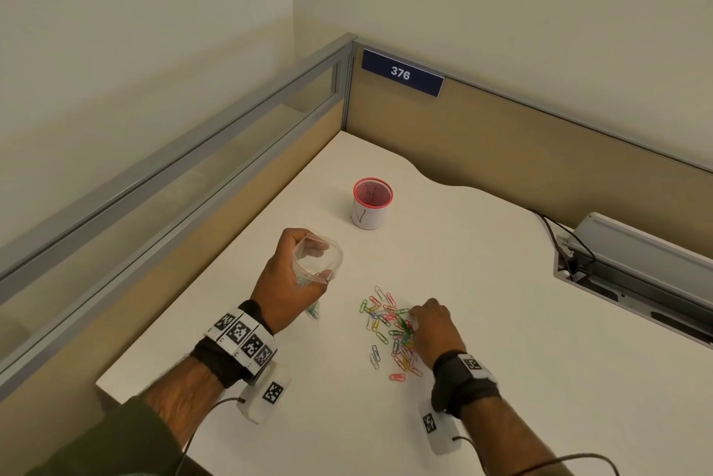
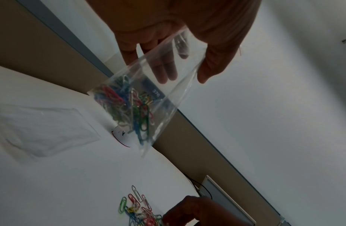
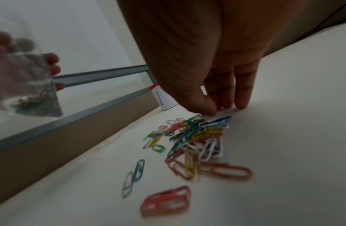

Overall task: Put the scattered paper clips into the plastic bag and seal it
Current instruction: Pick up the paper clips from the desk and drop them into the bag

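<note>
My left hand (image 1: 285, 278) (image 2: 168, 45) holds a clear plastic bag (image 1: 318, 259) (image 2: 176, 85) above the table, thumb on one side and fingers on the other, with its mouth spread open. Several coloured paper clips (image 2: 127, 104) lie in the bag's lower end, which hangs below the hand (image 1: 313, 311). A loose pile of coloured paper clips (image 1: 389, 329) (image 3: 197, 137) lies on the white table (image 1: 501, 263). My right hand (image 1: 432, 325) (image 3: 218, 108) is at the pile's right edge, fingertips down on the table. I see no clip held between them.
A white cup with a pink rim (image 1: 372, 207) stands behind the bag. Desk partitions close the left and far sides, with a blue sign 376 (image 1: 401, 73). A grey cable tray with black cords (image 1: 632, 267) sits at the right.
</note>
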Demonstrator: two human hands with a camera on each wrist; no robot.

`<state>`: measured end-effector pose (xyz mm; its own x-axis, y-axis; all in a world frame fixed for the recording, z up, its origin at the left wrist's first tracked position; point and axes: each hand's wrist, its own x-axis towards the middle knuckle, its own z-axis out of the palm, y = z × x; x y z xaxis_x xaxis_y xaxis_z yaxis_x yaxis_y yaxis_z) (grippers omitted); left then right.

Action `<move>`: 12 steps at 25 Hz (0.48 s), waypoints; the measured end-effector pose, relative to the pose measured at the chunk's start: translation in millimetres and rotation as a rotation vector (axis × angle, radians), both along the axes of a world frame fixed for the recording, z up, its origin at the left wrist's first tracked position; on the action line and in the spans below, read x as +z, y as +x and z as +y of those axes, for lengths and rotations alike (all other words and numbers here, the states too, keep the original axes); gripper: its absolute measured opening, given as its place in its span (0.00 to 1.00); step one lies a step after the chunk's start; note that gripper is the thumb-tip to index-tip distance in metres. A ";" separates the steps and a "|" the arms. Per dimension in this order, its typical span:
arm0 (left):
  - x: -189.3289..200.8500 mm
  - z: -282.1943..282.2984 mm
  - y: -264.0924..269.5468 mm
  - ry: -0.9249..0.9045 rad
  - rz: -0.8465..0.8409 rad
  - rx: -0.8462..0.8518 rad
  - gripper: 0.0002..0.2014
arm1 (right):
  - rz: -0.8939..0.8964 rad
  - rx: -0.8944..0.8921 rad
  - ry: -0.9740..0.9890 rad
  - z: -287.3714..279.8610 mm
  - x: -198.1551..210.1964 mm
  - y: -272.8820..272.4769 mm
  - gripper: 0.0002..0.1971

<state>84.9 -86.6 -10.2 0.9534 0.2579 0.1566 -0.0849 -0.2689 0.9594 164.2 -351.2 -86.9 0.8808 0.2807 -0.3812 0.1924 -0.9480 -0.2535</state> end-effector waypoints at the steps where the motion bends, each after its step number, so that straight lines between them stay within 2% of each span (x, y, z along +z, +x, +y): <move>1: -0.6 1.7 -0.9 -0.002 0.001 0.003 0.26 | 0.000 0.032 0.017 1.2 0.5 -4.8 0.13; 3: -1.2 4.3 -2.2 -0.001 0.000 0.002 0.26 | 0.036 0.008 0.116 -5.1 6.8 -11.5 0.16; 4: -1.3 5.3 -2.5 0.002 -0.003 0.002 0.26 | 0.049 -0.022 0.147 -12.4 9.3 -14.7 0.22; 6: -1.1 7.1 -3.7 0.007 -0.013 0.007 0.27 | 0.088 -0.053 0.111 -25.6 13.1 -25.8 0.38; 8: -1.3 8.3 -4.7 0.007 -0.018 0.009 0.29 | 0.119 -0.064 0.040 -28.2 8.7 -40.3 0.45; 10: -2.1 8.9 -5.5 0.008 -0.029 0.011 0.29 | 0.095 -0.112 0.031 -19.1 -3.9 -46.3 0.40; 12: -3.1 11.3 -6.5 0.017 -0.029 0.017 0.29 | 0.041 -0.192 0.074 -1.8 -10.8 -37.1 0.27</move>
